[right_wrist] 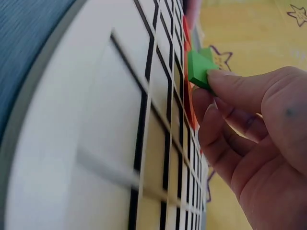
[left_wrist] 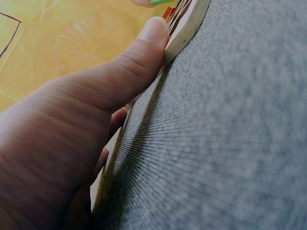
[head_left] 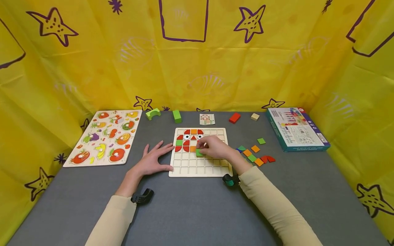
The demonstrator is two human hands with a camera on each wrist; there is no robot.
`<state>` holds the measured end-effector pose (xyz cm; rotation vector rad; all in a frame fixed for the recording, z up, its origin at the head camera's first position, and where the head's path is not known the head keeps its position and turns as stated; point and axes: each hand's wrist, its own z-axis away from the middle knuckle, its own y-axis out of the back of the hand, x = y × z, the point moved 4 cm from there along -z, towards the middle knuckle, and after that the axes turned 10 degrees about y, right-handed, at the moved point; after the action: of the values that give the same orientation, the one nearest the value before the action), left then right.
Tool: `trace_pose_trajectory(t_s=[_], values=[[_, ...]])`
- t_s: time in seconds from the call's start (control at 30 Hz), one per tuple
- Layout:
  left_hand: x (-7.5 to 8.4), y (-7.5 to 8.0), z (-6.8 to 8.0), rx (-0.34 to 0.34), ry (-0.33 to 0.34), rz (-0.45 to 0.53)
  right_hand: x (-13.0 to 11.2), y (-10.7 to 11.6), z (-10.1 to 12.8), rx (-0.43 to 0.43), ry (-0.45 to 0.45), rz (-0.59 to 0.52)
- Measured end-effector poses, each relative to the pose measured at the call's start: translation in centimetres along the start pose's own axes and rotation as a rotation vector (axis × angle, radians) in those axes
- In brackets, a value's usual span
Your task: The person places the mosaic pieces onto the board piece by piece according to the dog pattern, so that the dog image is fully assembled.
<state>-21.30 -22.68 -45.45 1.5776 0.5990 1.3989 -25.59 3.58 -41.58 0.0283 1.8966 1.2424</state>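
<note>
A wooden grid board [head_left: 200, 172] lies mid-table, its upper left squares filled with red, orange and green tiles and two eye tiles [head_left: 186, 137]. My right hand [head_left: 213, 147] pinches a green square tile [right_wrist: 197, 69] between thumb and fingers, just over the board below the orange tile [head_left: 192, 149]. The right wrist view shows that tile tilted, near the grid's ridges. Spread out at the board's left side, my left hand [head_left: 152, 162] touches its edge with thumb and fingertips. In the left wrist view the thumb [left_wrist: 139, 57] rests against the board's edge.
Loose orange, green, blue and red tiles [head_left: 259, 162] lie right of the board. Behind it sit a pattern card [head_left: 207, 119], green blocks [head_left: 176, 116], a red block [head_left: 234, 118] and a beige block [head_left: 254, 117]. A fruit puzzle [head_left: 104, 136] lies left, a game box [head_left: 297, 130] right.
</note>
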Motion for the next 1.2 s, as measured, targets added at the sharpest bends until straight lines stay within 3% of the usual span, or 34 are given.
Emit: trace_pose_trajectory(t_s=[0.37,0.8,0.97,1.2], values=[[0.0,0.0,-0.2,0.002,0.013,-0.014,-1.1,-1.6,-1.8,-0.033,-0.008,0.03],[0.0,0.0,-0.1,0.005,0.004,-0.013,-1.4,-2.1,-1.7,-0.046,0.009,0.113],[-0.1,-0.2,-0.1,0.003,-0.003,-0.015,-1.1,-1.3,-0.9,-0.012,0.013,0.04],[-0.2,-0.1,0.0,0.008,0.0,-0.022,0.4,1.8,2.3,0.014,0.012,0.021]])
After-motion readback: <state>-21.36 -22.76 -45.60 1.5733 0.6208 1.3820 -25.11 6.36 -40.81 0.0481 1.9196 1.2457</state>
